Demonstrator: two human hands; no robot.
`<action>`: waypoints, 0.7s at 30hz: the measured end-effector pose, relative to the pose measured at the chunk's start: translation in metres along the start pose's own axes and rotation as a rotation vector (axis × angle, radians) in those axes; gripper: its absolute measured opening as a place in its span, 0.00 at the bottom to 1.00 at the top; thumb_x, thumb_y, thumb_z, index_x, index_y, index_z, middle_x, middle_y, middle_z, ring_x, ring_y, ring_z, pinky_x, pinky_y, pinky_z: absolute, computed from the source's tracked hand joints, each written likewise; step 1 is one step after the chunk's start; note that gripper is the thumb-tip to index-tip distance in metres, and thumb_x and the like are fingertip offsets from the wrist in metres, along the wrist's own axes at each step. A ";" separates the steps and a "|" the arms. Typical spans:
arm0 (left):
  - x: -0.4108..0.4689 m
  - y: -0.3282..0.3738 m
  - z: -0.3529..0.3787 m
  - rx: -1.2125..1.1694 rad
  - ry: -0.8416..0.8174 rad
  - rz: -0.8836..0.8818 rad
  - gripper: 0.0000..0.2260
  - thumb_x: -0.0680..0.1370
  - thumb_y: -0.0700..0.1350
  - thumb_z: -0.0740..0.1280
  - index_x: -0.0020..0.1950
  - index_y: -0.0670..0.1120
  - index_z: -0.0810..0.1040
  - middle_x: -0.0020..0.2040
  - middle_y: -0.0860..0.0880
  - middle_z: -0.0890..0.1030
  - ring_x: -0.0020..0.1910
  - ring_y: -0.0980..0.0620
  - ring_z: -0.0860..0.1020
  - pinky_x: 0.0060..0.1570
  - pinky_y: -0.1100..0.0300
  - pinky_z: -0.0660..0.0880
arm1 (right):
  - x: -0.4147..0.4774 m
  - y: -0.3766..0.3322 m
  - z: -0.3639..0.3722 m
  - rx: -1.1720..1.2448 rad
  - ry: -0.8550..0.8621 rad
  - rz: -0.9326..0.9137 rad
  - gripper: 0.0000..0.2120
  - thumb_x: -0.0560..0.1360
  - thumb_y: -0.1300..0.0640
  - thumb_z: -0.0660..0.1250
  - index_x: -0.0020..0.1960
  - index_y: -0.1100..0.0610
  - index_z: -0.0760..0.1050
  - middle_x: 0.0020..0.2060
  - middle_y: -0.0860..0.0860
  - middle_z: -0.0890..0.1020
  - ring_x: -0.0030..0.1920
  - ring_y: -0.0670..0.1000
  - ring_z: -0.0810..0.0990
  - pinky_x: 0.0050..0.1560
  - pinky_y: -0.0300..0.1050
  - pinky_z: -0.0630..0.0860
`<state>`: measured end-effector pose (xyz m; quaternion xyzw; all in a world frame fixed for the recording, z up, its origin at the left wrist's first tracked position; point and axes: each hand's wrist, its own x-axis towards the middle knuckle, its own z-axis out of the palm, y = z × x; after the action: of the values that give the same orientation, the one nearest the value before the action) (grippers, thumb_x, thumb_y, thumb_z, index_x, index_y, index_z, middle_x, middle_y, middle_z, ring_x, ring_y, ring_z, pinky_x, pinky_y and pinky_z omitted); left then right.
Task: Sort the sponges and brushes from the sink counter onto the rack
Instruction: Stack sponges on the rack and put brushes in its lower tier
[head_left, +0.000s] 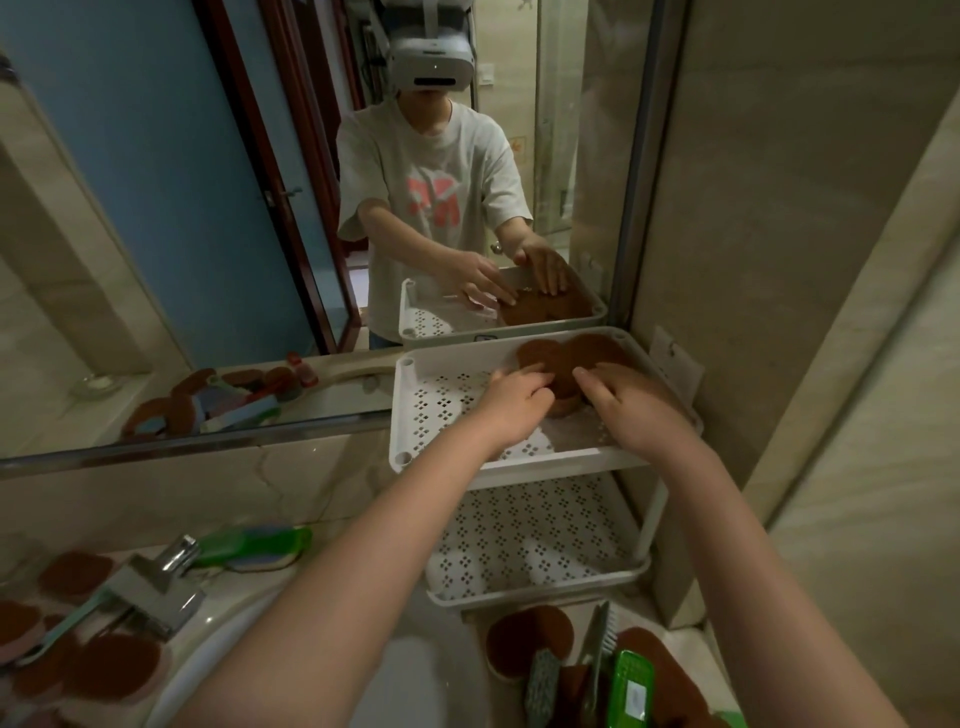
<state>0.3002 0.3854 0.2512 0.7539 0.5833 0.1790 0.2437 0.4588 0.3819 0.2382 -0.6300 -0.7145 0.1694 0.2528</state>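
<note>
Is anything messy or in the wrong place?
Yes. Round brown sponges lie scattered around the tap, and a green brush stands jumbled with others by the rack. Nothing looks spilled or broken.

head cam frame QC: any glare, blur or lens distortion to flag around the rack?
Head view: dim, warm light with no hard shadows. Wide-angle distortion bows the mirror frame and the wall edges at right. There is small glare on the chrome faucet. The left hand and right hand look slightly soft over the brown sponges in the rack. The bottom corners are blurry.
</note>
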 end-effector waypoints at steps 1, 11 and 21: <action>0.000 0.000 -0.001 -0.047 0.006 -0.006 0.19 0.81 0.43 0.52 0.72 0.46 0.67 0.75 0.48 0.63 0.73 0.44 0.58 0.73 0.53 0.54 | 0.001 0.001 0.001 -0.012 0.016 0.009 0.27 0.79 0.37 0.49 0.64 0.51 0.75 0.67 0.51 0.74 0.66 0.53 0.72 0.62 0.49 0.69; -0.049 -0.012 -0.017 -0.318 0.339 0.091 0.15 0.79 0.39 0.58 0.64 0.43 0.74 0.64 0.47 0.74 0.64 0.52 0.71 0.63 0.59 0.66 | -0.033 -0.026 0.014 -0.040 0.377 -0.211 0.19 0.78 0.47 0.59 0.59 0.58 0.77 0.54 0.55 0.81 0.55 0.56 0.77 0.52 0.50 0.74; -0.149 -0.088 -0.012 -0.392 0.726 0.212 0.04 0.75 0.40 0.65 0.48 0.43 0.77 0.44 0.50 0.77 0.41 0.62 0.74 0.40 0.69 0.71 | -0.105 -0.101 0.090 0.178 0.555 -0.375 0.08 0.73 0.56 0.63 0.47 0.60 0.75 0.40 0.52 0.76 0.43 0.50 0.73 0.44 0.42 0.67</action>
<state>0.1856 0.2614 0.2125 0.6370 0.5056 0.5645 0.1413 0.3327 0.2699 0.2058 -0.4851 -0.7043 0.0036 0.5183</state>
